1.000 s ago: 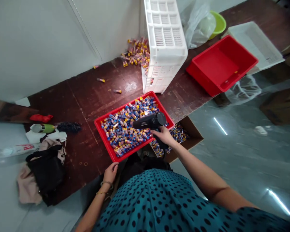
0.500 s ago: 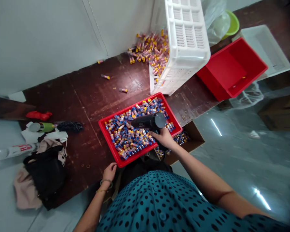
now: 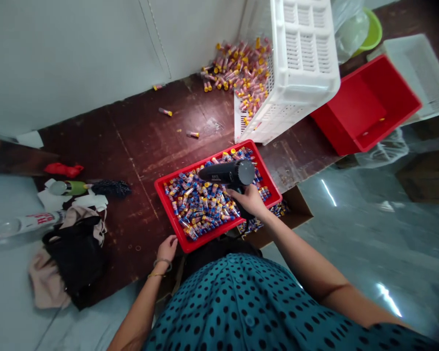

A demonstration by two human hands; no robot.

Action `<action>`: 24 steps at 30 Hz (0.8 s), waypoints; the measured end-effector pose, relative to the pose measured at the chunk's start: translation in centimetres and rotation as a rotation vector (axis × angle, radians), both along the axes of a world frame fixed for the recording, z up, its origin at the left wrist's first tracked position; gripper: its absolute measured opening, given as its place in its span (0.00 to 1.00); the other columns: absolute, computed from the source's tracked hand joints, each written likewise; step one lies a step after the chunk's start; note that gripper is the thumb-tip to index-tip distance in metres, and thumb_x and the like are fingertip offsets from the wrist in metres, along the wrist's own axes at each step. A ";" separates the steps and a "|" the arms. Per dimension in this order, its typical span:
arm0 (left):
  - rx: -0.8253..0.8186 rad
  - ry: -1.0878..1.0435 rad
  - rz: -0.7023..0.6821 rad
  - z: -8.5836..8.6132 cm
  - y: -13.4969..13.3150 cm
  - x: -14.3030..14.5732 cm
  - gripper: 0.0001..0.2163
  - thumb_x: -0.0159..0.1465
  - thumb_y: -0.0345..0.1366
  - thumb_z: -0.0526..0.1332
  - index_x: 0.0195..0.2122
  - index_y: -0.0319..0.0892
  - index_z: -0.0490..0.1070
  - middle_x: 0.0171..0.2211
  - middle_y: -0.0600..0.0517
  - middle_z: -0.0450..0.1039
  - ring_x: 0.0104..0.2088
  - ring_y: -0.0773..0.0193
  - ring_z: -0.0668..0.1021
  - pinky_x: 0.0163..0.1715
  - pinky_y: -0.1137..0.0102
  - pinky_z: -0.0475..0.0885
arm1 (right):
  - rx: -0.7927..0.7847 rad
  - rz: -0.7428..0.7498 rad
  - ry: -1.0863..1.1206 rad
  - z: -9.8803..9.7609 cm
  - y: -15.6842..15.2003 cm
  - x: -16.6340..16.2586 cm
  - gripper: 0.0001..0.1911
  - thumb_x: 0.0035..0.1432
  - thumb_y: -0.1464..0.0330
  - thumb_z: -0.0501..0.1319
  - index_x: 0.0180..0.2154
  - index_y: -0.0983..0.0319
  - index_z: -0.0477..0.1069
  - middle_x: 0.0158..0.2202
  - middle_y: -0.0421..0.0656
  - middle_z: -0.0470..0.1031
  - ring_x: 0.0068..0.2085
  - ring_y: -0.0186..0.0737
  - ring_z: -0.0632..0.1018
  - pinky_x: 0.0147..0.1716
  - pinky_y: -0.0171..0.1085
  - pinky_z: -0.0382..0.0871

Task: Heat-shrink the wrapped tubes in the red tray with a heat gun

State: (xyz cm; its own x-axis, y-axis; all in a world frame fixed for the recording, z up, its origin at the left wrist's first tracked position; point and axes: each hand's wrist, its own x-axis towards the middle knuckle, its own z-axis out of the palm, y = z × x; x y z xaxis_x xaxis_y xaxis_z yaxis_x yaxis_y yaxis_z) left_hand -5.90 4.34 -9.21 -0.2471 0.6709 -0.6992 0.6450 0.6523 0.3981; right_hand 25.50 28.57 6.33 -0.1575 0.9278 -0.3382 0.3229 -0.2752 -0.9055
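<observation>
My right hand [image 3: 251, 200] is wrapped around the handle of a black hair dryer [image 3: 219, 172]. The dryer's barrel lies across the view above a red tray [image 3: 214, 236], its nozzle pointing left. Many small clear tubes with yellow caps and blue printed wraps [image 3: 201, 207] fill the tray in a loose heap. At the tray's near left corner, my left hand [image 3: 167, 248] has its fingers curled against the rim; part of the fingers is hidden. The dryer's handle is mostly covered by my right hand.
A white slatted crate [image 3: 300, 73] lies tipped over, with unwrapped yellow-capped tubes [image 3: 237, 68] spilling behind it. A deep red bin [image 3: 369, 102] stands to the right. Below the tray is a cardboard box [image 3: 296, 214] with wrapped tubes. A black bag [image 3: 76, 253] and bottle lie left.
The whole view has shifted slightly. Over the tray, the hair dryer has moved a little toward the far side. My left hand stays at the tray's corner.
</observation>
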 end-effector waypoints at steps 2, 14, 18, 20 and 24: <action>-0.003 0.014 -0.009 0.0 0.9 -0.3 0.13 0.64 0.38 0.53 0.43 0.42 0.75 0.43 0.47 0.80 0.43 0.58 0.81 0.45 0.68 0.73 | -0.016 -0.047 0.002 -0.1 0.5 -1.0 0.21 0.52 0.56 0.67 0.39 0.66 0.77 0.33 0.45 0.79 0.33 0.42 0.76 0.34 0.36 0.69; -0.086 -0.031 -0.082 0.3 -0.2 0.3 0.12 0.63 0.38 0.55 0.42 0.41 0.75 0.44 0.47 0.80 0.43 0.59 0.81 0.45 0.68 0.73 | -0.062 0.110 0.003 1.2 -0.4 0.9 0.17 0.52 0.58 0.67 0.36 0.66 0.77 0.31 0.44 0.78 0.33 0.43 0.77 0.33 0.37 0.70; -0.134 -0.030 -0.139 0.4 -0.8 1.1 0.11 0.63 0.37 0.56 0.41 0.42 0.75 0.43 0.48 0.81 0.42 0.59 0.81 0.44 0.69 0.73 | 0.035 -0.061 -0.086 2.4 -1.9 6.3 0.20 0.52 0.57 0.68 0.41 0.66 0.77 0.41 0.48 0.80 0.42 0.49 0.79 0.42 0.40 0.72; -0.154 -0.011 -0.167 0.5 -0.9 1.5 0.11 0.63 0.37 0.56 0.42 0.42 0.75 0.43 0.47 0.80 0.43 0.59 0.81 0.45 0.69 0.73 | 0.034 -0.156 -0.125 2.6 -2.7 8.8 0.22 0.52 0.56 0.68 0.42 0.67 0.77 0.42 0.49 0.80 0.43 0.50 0.79 0.43 0.41 0.72; -0.187 0.016 -0.231 0.9 -1.1 2.0 0.10 0.62 0.37 0.56 0.40 0.42 0.75 0.43 0.46 0.80 0.44 0.58 0.81 0.45 0.69 0.73 | -0.059 -0.160 -0.115 2.1 -5.0 12.8 0.25 0.50 0.53 0.69 0.42 0.67 0.78 0.41 0.49 0.81 0.42 0.51 0.80 0.40 0.42 0.73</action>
